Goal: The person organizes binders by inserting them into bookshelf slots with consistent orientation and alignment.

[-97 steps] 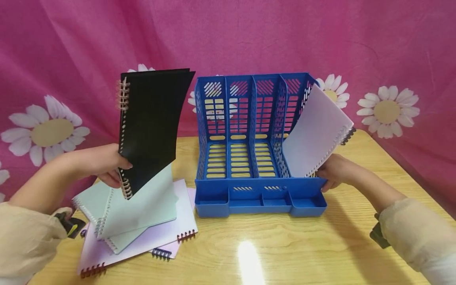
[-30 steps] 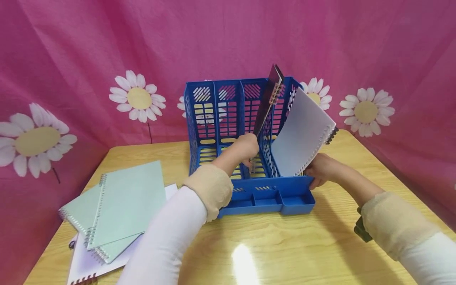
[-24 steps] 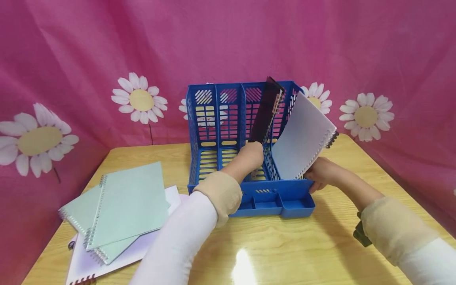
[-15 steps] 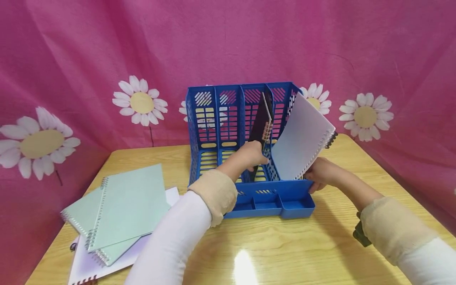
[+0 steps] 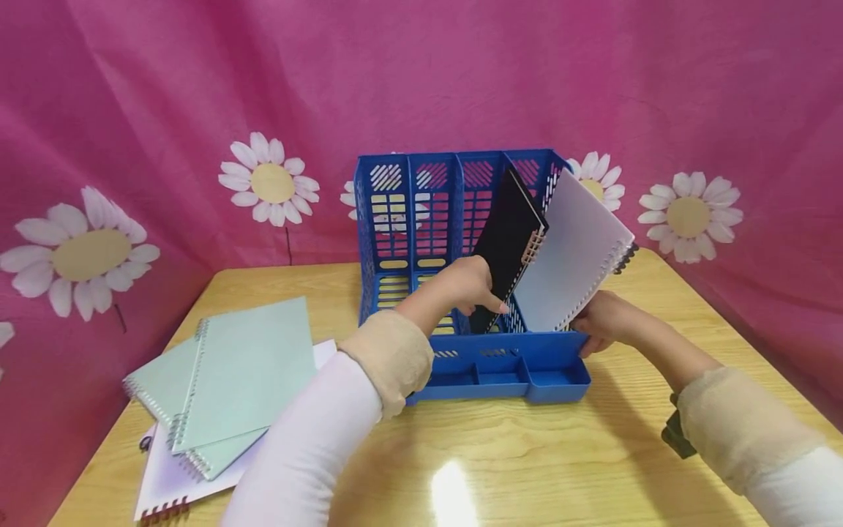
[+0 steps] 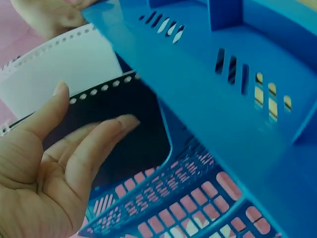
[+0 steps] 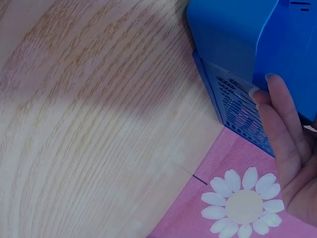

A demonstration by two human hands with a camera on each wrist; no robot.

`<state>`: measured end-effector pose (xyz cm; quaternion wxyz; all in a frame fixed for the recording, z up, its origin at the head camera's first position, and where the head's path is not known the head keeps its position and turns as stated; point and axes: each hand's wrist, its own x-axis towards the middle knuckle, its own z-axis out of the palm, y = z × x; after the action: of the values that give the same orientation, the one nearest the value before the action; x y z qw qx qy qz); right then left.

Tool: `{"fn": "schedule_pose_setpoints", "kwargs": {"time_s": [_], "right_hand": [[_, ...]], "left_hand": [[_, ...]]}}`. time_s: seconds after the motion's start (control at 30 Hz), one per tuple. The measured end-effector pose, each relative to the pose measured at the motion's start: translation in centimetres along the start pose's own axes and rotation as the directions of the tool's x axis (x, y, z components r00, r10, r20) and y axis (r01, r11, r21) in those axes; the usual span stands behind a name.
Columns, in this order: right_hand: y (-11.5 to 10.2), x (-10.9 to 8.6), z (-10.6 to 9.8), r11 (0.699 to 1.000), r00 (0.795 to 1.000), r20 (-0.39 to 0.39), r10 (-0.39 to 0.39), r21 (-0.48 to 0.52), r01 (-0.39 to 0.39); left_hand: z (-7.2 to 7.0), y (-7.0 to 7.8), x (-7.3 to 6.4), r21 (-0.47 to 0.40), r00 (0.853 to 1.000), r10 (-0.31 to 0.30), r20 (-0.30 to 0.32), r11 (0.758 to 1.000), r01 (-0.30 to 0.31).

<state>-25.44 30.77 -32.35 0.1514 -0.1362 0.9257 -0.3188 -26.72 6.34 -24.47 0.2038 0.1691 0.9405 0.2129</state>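
A black spiral notebook (image 5: 510, 234) leans in the third compartment from the left of a blue file organizer (image 5: 474, 351). My left hand (image 5: 470, 285) is beside its lower part. In the left wrist view, the left hand (image 6: 54, 163) has its thumb apart from its loosely bent fingers, in front of the black cover, pinching nothing. My right hand (image 5: 606, 320) grips the organizer's right front corner; its thumb is hidden. In the right wrist view, the right hand's fingers (image 7: 285, 124) touch the outer wall. A white spiral notebook (image 5: 569, 256) slants out of the rightmost compartment.
At left on the wooden table (image 5: 527, 454), pale green spiral notebooks (image 5: 246, 373) lie over a white-and-purple notebook (image 5: 165, 476). Small open trays (image 5: 560, 377) line the organizer's front. A pink flowered cloth (image 5: 421, 73) hangs behind.
My left hand brought the black notebook from the left, over the pile, and lowered it into the third compartment. Its fingers have since loosened, and the notebook tips right. The right hand stays at the corner.
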Motion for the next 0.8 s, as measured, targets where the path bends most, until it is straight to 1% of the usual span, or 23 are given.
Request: {"fn": "schedule_pose_setpoints", "kwargs": {"time_s": [0.1, 0.17, 0.33, 0.37, 0.47, 0.57, 0.73, 0.8], "right_hand": [[0.0, -0.2, -0.2, 1.0, 1.0, 0.011, 0.012, 0.009, -0.012], [-0.1, -0.2, -0.3, 1.0, 1.0, 0.015, 0.018, 0.005, -0.018], [-0.2, -0.2, -0.6, 1.0, 1.0, 0.026, 0.018, 0.002, -0.018], [-0.1, -0.2, -0.6, 1.0, 0.999, 0.028, 0.017, 0.002, -0.017], [-0.1, -0.1, -0.5, 1.0, 0.999, 0.036, 0.023, 0.009, -0.024], [-0.1, 0.0, -0.4, 1.0, 0.999, 0.035, 0.028, 0.009, -0.028], [-0.1, 0.2, -0.3, 0.999, 0.998, 0.037, 0.043, 0.001, -0.043], [0.0, 0.1, -0.3, 0.999, 0.998, 0.043, 0.047, -0.003, -0.047]], "left_hand": [[-0.9, -0.2, -0.7, 0.016, 1.0, 0.006, 0.021, 1.0, -0.006], [-1.5, -0.5, -1.1, 0.014, 0.999, -0.005, 0.042, 1.0, 0.004], [-3.3, -1.7, -2.3, 0.007, 0.996, -0.029, 0.09, 1.0, 0.029], [-3.7, -2.0, -2.5, 0.004, 0.995, -0.03, 0.09, 1.0, 0.029], [-4.7, -2.8, -3.0, 0.046, 0.995, -0.043, 0.093, 0.998, 0.039], [-5.7, -3.6, -3.5, 0.1, 0.993, -0.079, 0.084, 0.992, 0.071], [-7.2, -5.3, -4.5, 0.191, 0.981, -0.141, 0.134, 0.975, 0.115], [-7.7, -6.0, -4.9, 0.205, 0.978, -0.155, 0.137, 0.971, 0.125]]}}
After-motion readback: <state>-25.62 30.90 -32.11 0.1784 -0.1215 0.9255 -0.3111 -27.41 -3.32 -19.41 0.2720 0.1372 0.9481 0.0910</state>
